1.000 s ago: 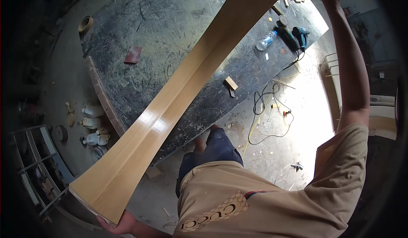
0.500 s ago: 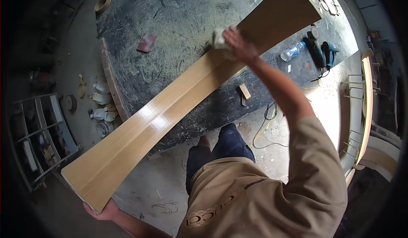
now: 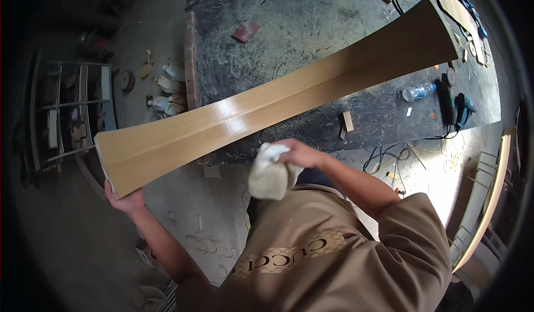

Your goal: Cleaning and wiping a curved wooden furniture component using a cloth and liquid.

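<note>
A long wooden panel (image 3: 283, 97), narrow in the middle and flared at both ends, slants across the dark workbench (image 3: 222, 72). Light glints off its smooth face left of the middle. My left hand (image 3: 125, 198) is closed round the panel's near left end, which juts out past the bench. In front of my body, my right hand (image 3: 297, 153) grips a bunched whitish cloth (image 3: 270, 175). The cloth hangs down, apart from the panel.
A dark red sheet (image 3: 245, 31) lies on the bench beyond the panel. On the near right side are a small wood block (image 3: 347, 121), a plastic bottle (image 3: 419, 91) and a power tool (image 3: 465, 109). Several cables (image 3: 397, 159) trail below. Bottles (image 3: 167, 85) stand left of the bench.
My right hand has lifted the cloth off the panel and drawn it back toward my body. The panel lies at a flatter slant, its left end still in my left hand.
</note>
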`<state>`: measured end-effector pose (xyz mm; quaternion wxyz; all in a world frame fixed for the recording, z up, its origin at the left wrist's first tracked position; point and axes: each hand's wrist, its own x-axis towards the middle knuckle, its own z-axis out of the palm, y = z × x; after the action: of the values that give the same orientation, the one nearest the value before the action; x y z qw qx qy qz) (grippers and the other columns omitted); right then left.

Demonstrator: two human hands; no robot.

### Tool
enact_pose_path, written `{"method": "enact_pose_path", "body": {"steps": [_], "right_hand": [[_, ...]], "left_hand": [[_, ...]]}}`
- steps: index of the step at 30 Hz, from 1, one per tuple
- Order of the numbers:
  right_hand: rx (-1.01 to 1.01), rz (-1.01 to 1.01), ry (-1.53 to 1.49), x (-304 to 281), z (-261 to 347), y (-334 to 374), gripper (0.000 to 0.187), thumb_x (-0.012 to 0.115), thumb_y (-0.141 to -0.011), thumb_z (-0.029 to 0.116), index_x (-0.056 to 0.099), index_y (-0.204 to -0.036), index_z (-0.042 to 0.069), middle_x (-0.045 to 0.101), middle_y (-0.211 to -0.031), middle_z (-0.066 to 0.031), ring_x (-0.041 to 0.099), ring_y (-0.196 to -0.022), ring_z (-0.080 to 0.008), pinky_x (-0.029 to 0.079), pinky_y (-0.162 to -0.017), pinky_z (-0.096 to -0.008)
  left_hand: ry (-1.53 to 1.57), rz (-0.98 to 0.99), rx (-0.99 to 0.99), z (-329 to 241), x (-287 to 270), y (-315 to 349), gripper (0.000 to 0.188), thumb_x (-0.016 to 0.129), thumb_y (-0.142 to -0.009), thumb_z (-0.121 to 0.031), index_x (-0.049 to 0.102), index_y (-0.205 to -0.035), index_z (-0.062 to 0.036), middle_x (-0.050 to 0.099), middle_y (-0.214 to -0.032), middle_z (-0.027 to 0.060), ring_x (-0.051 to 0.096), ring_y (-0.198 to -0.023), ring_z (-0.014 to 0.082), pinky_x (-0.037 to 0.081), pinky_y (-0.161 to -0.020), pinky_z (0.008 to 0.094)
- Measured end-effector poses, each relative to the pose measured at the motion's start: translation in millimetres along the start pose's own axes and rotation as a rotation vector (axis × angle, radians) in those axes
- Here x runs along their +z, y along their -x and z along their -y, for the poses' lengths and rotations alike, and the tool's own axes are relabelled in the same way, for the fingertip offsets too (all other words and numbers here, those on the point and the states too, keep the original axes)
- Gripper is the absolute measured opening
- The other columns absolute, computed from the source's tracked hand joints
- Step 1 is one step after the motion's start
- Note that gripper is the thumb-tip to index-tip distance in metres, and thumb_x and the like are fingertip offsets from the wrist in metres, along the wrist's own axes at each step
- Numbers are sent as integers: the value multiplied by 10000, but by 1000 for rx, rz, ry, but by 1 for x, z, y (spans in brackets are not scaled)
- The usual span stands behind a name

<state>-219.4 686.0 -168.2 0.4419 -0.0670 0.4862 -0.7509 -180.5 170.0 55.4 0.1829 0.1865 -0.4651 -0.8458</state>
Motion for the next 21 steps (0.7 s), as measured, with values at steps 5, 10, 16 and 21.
{"method": "enact_pose_path", "body": {"steps": [5,10,16,21], "right_hand": [[-60,-524,-538,-53,73,96,574,753,-987,222,543,-1473,1,688,-1350,-176,723,-1179,-300,593,-1028,-446],[-396,-735,-354,-10,85,141,467,721,-986,148,591,-1404,-16,704,-1312,-140,732,-1113,-251,585,-1004,-403],[-638,-763,-628,42,41,141,480,680,-961,174,594,-1390,-25,728,-1260,-165,723,-1149,-310,569,-1054,-449],[-649,-946,-678,90,27,146,443,688,-939,175,635,-1328,-29,727,-1248,-166,715,-1147,-317,567,-1060,-474]], "left_hand": [[-16,-220,77,18,4,-13,594,498,-1079,-425,545,-1528,-39,595,-1529,96,542,-1416,283,409,-1176,446],[-130,-3,168,16,29,18,715,299,-1147,-535,336,-1668,-46,397,-1697,126,396,-1546,299,307,-1258,448],[-288,41,195,1,2,19,706,304,-1153,-539,329,-1671,-60,347,-1721,159,372,-1552,320,279,-1254,476],[-595,136,137,-17,-3,12,652,376,-1148,-484,354,-1664,-86,367,-1714,163,362,-1562,313,245,-1273,467]]}}
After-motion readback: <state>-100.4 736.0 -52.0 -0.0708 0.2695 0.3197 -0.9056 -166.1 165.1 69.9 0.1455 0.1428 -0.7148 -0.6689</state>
